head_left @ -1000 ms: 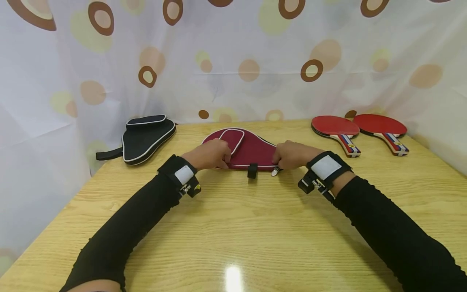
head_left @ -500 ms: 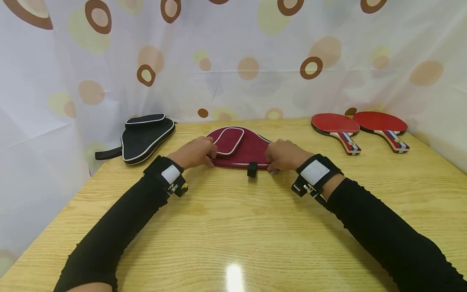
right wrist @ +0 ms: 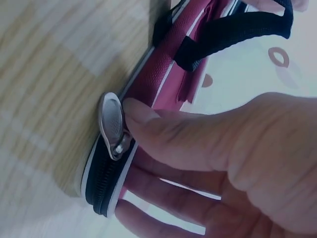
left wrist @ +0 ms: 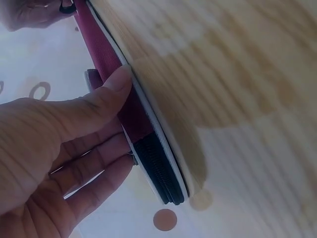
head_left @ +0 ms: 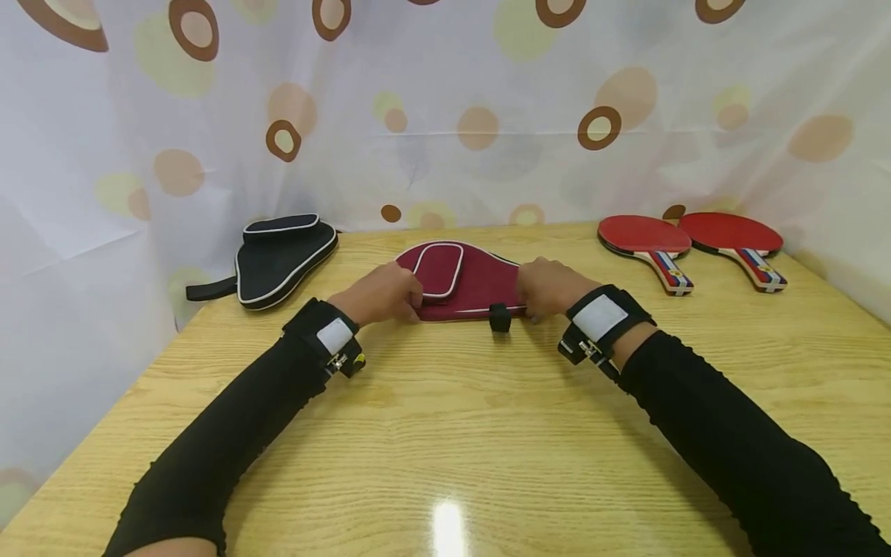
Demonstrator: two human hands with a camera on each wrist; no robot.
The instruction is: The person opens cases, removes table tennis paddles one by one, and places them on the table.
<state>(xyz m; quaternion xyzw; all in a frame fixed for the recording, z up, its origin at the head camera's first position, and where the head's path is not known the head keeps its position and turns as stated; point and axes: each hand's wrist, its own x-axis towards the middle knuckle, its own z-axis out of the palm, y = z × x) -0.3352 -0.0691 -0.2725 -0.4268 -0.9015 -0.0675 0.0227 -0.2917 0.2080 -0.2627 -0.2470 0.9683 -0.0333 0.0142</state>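
A burgundy table tennis paddle case [head_left: 483,282] with white piping and a raised pocket lies on the table, its straight side toward me. My left hand [head_left: 383,294] holds its left end. In the left wrist view, the thumb [left wrist: 119,79] presses the side band while the fingers reach over the face, above a black zipper [left wrist: 161,168]. My right hand [head_left: 550,288] grips the narrower right end. Beside that thumb, in the right wrist view, a metal zipper pull [right wrist: 111,121] hangs over the zipper. A black strap loop [head_left: 500,317] sticks out from the near side.
A black paddle case [head_left: 281,263] with a strap lies at the back left of the wooden table [head_left: 431,433]. Two red paddles [head_left: 643,234] [head_left: 731,232] lie at the back right, handles toward me. A patterned curtain [head_left: 418,100] hangs behind and at the sides.
My left hand has shifted from the pocket area to the case's left end. The case and its strap loop have moved slightly right. The zipper pull, earlier visible from the head, is now hidden there.
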